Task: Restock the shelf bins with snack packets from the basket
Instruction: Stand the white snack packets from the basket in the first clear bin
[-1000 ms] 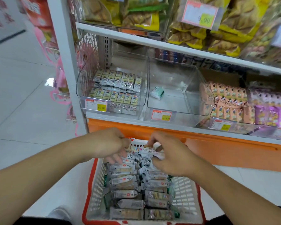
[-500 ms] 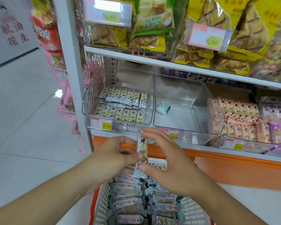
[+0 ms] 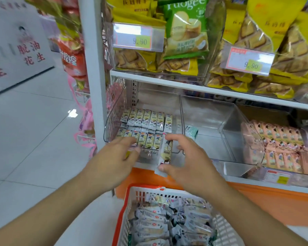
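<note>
Now your right hand [image 3: 188, 164] pinches one snack packet [image 3: 166, 151] upright, thumb at its bottom and fingers on top, at the front of the left clear bin [image 3: 112, 119]. Your left hand [image 3: 117, 157], fingers spread, touches the packets in the bin [image 3: 144, 128]. The basket [image 3: 124, 215] sits below.

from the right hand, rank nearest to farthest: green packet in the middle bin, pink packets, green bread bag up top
1. Green packet, in the clear bin just above the right hand.
2. Pink packets, in the bin off to the right.
3. Green bread bag, on the upper shelf.
</note>
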`<action>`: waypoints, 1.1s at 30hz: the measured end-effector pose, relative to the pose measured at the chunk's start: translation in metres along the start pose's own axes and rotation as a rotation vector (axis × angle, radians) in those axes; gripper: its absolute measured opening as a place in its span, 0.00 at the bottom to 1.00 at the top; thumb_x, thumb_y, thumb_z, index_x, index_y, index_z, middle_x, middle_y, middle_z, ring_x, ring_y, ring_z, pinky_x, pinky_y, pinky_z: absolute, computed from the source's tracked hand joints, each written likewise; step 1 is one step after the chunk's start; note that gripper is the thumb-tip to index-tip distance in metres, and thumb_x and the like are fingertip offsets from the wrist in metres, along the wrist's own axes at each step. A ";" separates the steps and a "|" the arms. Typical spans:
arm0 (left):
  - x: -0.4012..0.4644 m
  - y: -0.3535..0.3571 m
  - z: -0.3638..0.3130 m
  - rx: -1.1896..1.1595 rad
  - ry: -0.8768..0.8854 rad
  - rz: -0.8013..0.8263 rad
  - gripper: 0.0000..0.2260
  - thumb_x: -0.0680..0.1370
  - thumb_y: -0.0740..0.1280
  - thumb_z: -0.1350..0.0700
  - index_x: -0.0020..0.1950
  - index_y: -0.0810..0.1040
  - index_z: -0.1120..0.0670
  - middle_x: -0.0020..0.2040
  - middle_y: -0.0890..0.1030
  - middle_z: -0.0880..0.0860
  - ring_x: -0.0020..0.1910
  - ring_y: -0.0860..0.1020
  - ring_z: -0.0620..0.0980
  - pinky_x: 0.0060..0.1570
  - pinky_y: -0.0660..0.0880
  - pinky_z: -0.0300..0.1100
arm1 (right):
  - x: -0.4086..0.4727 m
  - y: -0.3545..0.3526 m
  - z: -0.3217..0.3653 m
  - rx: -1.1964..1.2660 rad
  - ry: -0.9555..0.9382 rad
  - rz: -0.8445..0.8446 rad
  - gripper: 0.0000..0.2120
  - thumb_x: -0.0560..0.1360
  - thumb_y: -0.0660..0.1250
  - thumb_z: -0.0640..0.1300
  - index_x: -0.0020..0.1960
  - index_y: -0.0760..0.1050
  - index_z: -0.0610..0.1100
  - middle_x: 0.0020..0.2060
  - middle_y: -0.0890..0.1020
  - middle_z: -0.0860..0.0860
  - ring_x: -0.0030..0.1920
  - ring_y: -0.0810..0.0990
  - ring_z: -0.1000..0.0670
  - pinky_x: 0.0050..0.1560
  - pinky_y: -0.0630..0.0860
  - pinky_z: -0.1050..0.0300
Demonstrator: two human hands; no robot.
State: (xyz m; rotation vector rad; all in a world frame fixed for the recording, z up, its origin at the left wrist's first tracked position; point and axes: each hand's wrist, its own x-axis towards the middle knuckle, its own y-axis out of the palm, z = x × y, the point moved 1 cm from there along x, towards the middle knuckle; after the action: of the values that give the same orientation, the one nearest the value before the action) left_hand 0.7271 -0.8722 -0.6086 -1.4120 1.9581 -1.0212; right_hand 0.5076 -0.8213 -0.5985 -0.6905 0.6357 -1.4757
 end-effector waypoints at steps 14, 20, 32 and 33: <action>0.026 -0.028 0.046 -0.086 -0.113 0.007 0.20 0.82 0.49 0.32 0.59 0.73 0.41 0.53 0.81 0.44 0.53 0.79 0.43 0.57 0.77 0.49 | 0.191 0.110 0.027 0.027 -0.028 0.305 0.35 0.71 0.80 0.39 0.75 0.69 0.46 0.66 0.76 0.50 0.68 0.75 0.47 0.63 0.76 0.53; 0.028 -0.028 0.050 -0.065 -0.115 0.007 0.23 0.81 0.47 0.31 0.58 0.74 0.43 0.50 0.82 0.46 0.50 0.79 0.44 0.55 0.77 0.51 | 0.198 0.120 0.030 -0.085 -0.137 0.259 0.32 0.71 0.76 0.41 0.73 0.69 0.47 0.63 0.78 0.48 0.63 0.78 0.46 0.64 0.76 0.51; 0.017 -0.026 0.026 -0.060 0.063 -0.045 0.19 0.82 0.52 0.36 0.55 0.77 0.44 0.47 0.79 0.44 0.49 0.77 0.42 0.48 0.73 0.44 | 0.118 0.054 0.021 0.052 -0.109 0.067 0.28 0.76 0.77 0.51 0.73 0.71 0.53 0.62 0.75 0.59 0.57 0.78 0.54 0.56 0.79 0.55; 0.013 -0.024 0.021 -0.044 0.093 -0.042 0.17 0.83 0.53 0.38 0.53 0.76 0.45 0.46 0.78 0.44 0.47 0.76 0.42 0.46 0.71 0.43 | 0.102 0.046 0.016 0.051 -0.145 0.025 0.23 0.77 0.76 0.50 0.70 0.73 0.52 0.61 0.77 0.58 0.55 0.78 0.54 0.55 0.79 0.56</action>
State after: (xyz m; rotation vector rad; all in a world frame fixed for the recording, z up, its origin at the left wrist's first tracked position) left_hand 0.7519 -0.8948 -0.6010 -1.4588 2.0366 -1.0868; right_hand 0.5504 -0.9233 -0.6191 -0.7405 0.4921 -1.3999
